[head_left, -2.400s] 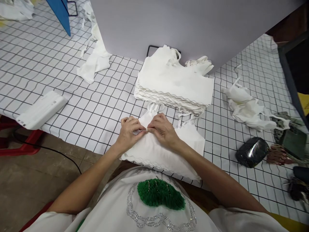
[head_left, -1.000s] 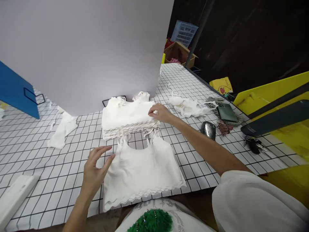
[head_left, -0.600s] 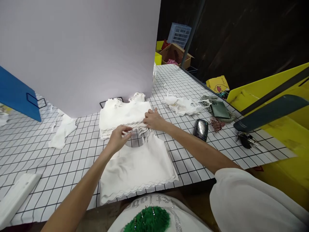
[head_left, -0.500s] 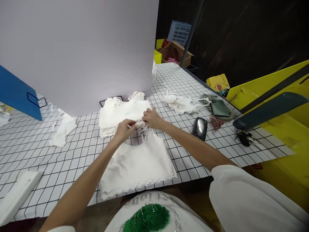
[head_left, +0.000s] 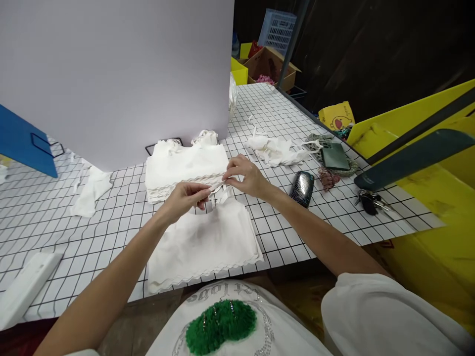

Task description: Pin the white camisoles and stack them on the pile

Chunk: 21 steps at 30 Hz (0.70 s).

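Both hands' fingers (head_left: 214, 188) now pinched on the strap (head_left: 219, 185), lifted off the stack (head_left: 185, 165).

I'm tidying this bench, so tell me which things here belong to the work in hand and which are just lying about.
In use: left hand and right hand pinching the straps of the flat white top; stack of white tops.

Lying about: crumpled white cloth, keys, green phone, black pouch.
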Each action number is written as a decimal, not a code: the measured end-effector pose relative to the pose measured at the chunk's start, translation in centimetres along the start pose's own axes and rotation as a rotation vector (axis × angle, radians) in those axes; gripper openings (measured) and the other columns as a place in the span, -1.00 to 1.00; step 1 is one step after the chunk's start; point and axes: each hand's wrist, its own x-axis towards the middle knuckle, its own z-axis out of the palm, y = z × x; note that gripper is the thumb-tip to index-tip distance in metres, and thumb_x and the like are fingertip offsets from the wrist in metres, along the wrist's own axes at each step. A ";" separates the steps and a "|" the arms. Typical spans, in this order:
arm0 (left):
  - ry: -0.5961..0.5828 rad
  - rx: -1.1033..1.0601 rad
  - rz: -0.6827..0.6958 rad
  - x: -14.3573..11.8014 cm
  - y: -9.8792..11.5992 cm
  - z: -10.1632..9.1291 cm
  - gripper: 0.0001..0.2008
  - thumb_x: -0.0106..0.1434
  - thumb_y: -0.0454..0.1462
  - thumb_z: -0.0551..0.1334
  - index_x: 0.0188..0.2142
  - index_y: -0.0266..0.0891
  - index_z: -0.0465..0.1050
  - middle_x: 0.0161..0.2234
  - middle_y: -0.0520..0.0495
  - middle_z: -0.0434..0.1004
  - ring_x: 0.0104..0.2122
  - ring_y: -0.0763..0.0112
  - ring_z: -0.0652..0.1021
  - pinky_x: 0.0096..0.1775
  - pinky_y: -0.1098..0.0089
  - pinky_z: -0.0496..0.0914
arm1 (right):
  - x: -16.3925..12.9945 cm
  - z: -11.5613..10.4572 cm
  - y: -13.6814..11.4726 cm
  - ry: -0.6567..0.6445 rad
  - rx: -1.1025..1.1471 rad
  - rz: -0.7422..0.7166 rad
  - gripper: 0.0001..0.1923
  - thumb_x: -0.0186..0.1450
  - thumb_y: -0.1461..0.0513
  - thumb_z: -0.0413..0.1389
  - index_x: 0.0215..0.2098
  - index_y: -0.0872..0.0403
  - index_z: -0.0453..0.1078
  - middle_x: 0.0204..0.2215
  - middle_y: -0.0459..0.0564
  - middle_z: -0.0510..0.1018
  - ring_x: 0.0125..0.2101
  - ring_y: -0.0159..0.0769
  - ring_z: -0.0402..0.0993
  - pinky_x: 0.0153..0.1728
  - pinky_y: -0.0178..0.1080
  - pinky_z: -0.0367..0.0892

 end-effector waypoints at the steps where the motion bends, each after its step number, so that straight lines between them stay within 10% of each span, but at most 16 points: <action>1: 0.088 0.037 0.058 -0.9 -0.1 0.5 -0.70 0.17 -0.07 0.40 -0.26 -0.26 0.68 -0.45 -0.08 0.57 -0.56 0.44 0.48 -0.47 0.36 0.42 | -0.5 0.2 -0.2 0.024 -0.036 -0.023 -0.90 0.26 0.32 0.23 -0.41 0.04 0.56 -0.46 -0.03 0.51 -0.33 -0.24 0.33 -0.29 -0.19 0.32; 6: 0.341 0.225 0.423 -4.4 -1.1 3.6 -0.83 0.25 -0.25 0.31 -0.21 -0.10 0.70 -0.40 -0.06 0.54 -0.41 0.40 0.50 -0.39 0.38 0.42 | -2.7 1.7 -1.0 0.154 0.009 0.106 -0.86 0.31 0.30 0.16 -0.29 0.06 0.59 -0.45 -0.05 0.62 -0.52 -0.37 0.36 -0.41 -0.26 0.33; 15: 0.072 -0.460 -0.113 -5.6 -2.8 5.6 -0.55 0.18 -0.15 0.43 0.06 -0.19 0.59 -0.23 -0.18 0.67 -0.29 0.36 0.57 -0.22 0.34 0.44 | -3.1 2.4 -2.7 0.201 0.404 0.234 -0.76 0.32 0.28 0.11 -0.19 -0.02 0.63 -0.52 -0.11 0.56 -0.53 -0.40 0.45 -0.42 -0.27 0.44; 21: 0.293 -0.487 -0.134 -6.4 -3.9 5.0 -0.66 0.03 -0.13 0.52 -0.20 -0.22 0.70 -0.48 -0.06 0.59 -0.54 0.51 0.44 -0.45 0.41 0.34 | -3.9 2.1 -2.4 0.220 0.335 0.235 -0.77 0.33 0.27 0.12 -0.21 -0.05 0.64 -0.52 -0.10 0.54 -0.49 -0.37 0.45 -0.40 -0.25 0.45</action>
